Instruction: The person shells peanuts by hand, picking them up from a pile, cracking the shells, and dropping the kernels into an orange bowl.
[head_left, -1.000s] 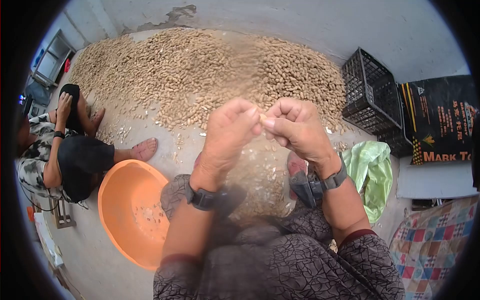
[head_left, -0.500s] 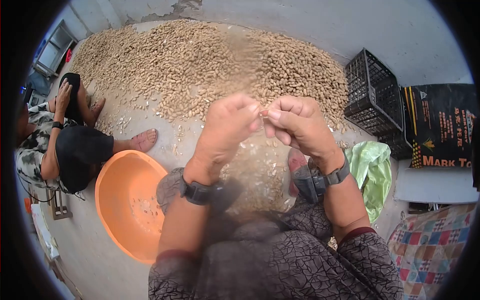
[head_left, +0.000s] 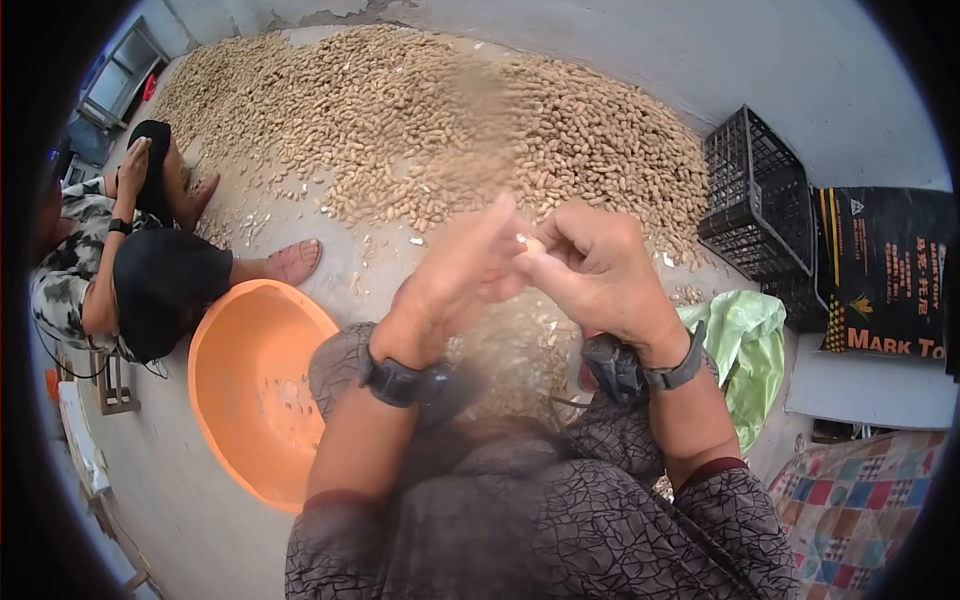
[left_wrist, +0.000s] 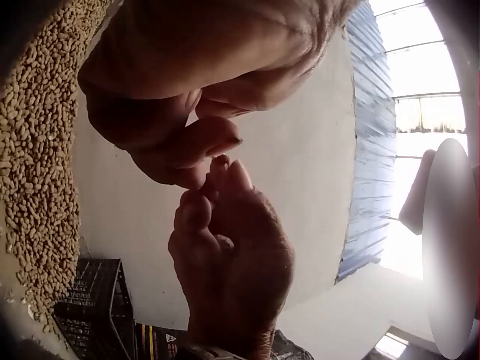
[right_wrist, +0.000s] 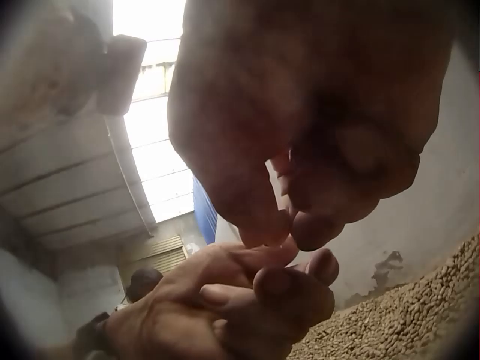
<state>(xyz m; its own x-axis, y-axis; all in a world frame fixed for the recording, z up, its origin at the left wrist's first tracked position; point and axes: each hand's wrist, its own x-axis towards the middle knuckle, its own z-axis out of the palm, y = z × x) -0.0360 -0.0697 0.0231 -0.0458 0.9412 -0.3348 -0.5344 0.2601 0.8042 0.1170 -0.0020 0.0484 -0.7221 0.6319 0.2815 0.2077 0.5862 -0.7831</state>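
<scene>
In the head view my right hand [head_left: 610,270] pinches a small pale peanut [head_left: 533,245] between thumb and forefinger. Close beside it, my left hand [head_left: 450,275] has its fingers loosely extended and slightly blurred, the tips right at the peanut. The left wrist view has the left hand [left_wrist: 202,67] above and the right hand [left_wrist: 232,255] below, fingertips meeting. From the right wrist the left hand [right_wrist: 225,300] appears underneath, its palm largely hidden, with the right hand [right_wrist: 300,135] dark overhead. Beyond both hands spreads a big heap of unshelled peanuts [head_left: 350,130].
An orange basin [head_left: 235,380] with a few kernels stands left of my knees. Another person [head_left: 100,270] sits farther left. At right are black crates [head_left: 755,190], a light green sack [head_left: 745,350] and a black printed bag [head_left: 890,270]. Shell bits [head_left: 525,340] litter the floor below my hands.
Half a second ago both hands pinched at a reddish kernel; now the left fingers have straightened and a pale peanut shows in the right fingers. The view has tilted slightly.
</scene>
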